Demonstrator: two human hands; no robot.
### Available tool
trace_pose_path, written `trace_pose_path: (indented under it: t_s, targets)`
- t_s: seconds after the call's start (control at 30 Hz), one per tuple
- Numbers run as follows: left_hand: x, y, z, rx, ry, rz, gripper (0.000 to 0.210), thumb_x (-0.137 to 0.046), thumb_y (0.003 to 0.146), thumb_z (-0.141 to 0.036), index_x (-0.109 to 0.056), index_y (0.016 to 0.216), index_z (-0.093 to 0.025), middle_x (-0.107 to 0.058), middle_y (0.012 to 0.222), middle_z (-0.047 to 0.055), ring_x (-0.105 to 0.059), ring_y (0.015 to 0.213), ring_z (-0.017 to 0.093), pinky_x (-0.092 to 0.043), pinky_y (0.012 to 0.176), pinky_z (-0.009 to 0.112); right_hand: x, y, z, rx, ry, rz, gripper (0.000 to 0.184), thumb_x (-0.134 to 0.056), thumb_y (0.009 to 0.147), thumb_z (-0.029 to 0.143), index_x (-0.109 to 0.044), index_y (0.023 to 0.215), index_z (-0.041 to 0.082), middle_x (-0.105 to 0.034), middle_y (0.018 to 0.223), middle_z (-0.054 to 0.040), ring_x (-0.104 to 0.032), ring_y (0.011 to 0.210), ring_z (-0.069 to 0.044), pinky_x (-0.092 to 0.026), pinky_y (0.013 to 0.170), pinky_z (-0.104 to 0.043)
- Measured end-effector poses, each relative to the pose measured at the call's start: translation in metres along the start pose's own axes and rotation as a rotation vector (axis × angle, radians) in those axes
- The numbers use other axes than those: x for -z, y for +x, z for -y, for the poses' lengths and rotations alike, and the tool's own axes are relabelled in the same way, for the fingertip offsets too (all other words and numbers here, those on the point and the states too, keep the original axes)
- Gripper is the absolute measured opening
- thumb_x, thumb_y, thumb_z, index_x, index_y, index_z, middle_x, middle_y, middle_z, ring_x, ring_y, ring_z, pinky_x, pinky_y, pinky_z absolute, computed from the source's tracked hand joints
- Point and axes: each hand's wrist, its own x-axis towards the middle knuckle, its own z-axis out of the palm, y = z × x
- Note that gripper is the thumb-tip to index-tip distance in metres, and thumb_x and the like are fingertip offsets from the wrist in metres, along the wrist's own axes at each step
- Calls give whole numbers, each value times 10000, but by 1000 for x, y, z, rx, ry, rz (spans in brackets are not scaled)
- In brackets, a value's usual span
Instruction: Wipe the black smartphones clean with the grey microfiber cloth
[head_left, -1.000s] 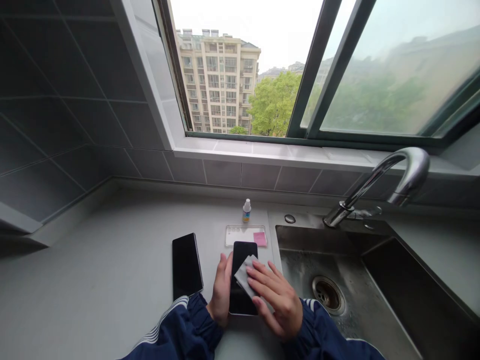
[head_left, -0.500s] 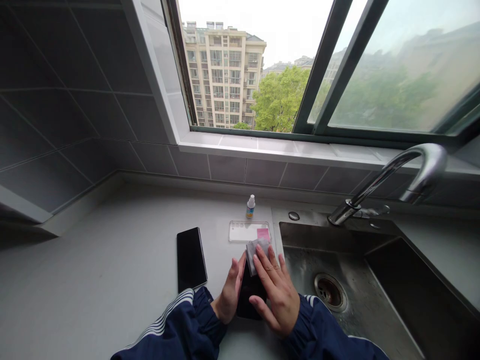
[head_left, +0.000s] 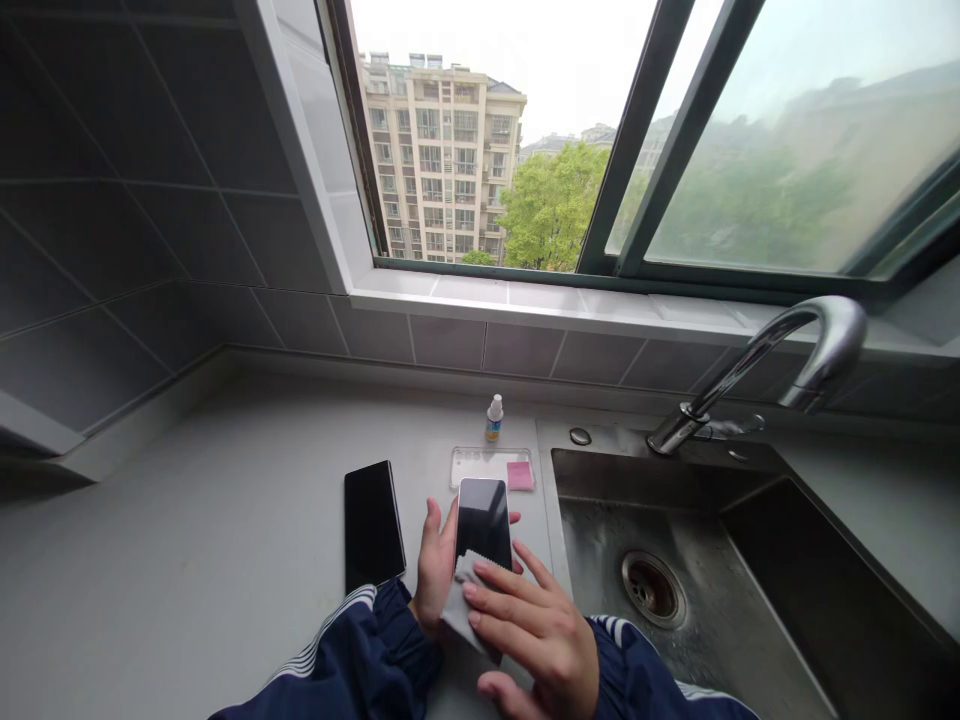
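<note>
A smartphone [head_left: 484, 520] with a dark screen rests in my left hand [head_left: 434, 572], whose fingers wrap behind it and show at its right edge. My right hand [head_left: 536, 625] presses a grey cloth [head_left: 469, 610] with a zigzag edge flat on the phone's lower part. The cloth hides the bottom of the screen. Just beyond the phone lies a clear phone case [head_left: 480, 462] with a pink sticky note [head_left: 519, 476] on its right end. Behind the case stands a small white spray bottle [head_left: 493, 420]. To the left a second dark phone [head_left: 373, 525] lies flat on the counter.
A steel sink [head_left: 592, 540] with a drain [head_left: 652, 588] is set in the counter [head_left: 225, 520] on the right. A chrome faucet [head_left: 739, 365] arches over its back edge. A window [head_left: 480, 270] stands behind the sill.
My right hand has slid the cloth down from the phone's top to its lower part. The phone's upper screen now shows, tilted more towards me. The view has shifted slightly.
</note>
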Motion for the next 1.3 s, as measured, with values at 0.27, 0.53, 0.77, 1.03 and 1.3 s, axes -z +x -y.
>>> trace_pose_path:
  t_s: [0.27, 0.53, 0.77, 1.03, 1.3]
  targets:
    - [5, 3, -1, 2, -2, 31, 796, -408, 876, -691, -364, 1474, -168, -605, 1287, 194, -637, 1060, 322, -428, 982, 480, 17, 0, -18, -111, -129, 30, 323, -531, 894, 190, -617, 1205, 190, -648, 1289, -74, -516, 1313, -236, -273, 1181, -503]
    - [3, 3, 7, -26, 57, 162, 704, -342, 937, -618, -310, 1512, -214, -526, 1414, 148, -505, 1286, 316, -297, 1125, 468, -4, -11, -29, -334, -334, 41, 576, -448, 958, 300, -332, 1500, 144, -388, 1521, -132, -198, 1468, -359, -234, 1135, -638]
    - [14, 1, 15, -84, 313, 266, 634, -317, 961, -570, -403, 1474, -208, -426, 1514, 77, -264, 1454, 262, -127, 1207, 403, -4, -10, -31, -430, -359, 22, 666, -375, 984, 437, -192, 1548, 131, -286, 1568, -144, -80, 1474, -413, -215, 1102, -695]
    - [20, 0, 15, -87, 265, 105, 635, -433, 920, -590, -573, 1336, -132, -543, 1412, 124, -360, 1409, 271, -162, 1205, 376, 0, -2, -13, -199, -237, 159, 699, -413, 962, 544, -314, 1510, 120, -344, 1544, -127, -159, 1471, -374, -134, 1181, -605]
    - [-1, -3, -3, 111, 16, 35, 842, -382, 840, -754, -439, 1421, -147, -636, 1241, 203, -632, 1098, 337, -421, 1003, 495, 0, 1, 0, -40, -86, 101, 466, -563, 905, 376, -551, 1314, 154, -577, 1378, -85, -350, 1416, -325, -177, 1196, -583]
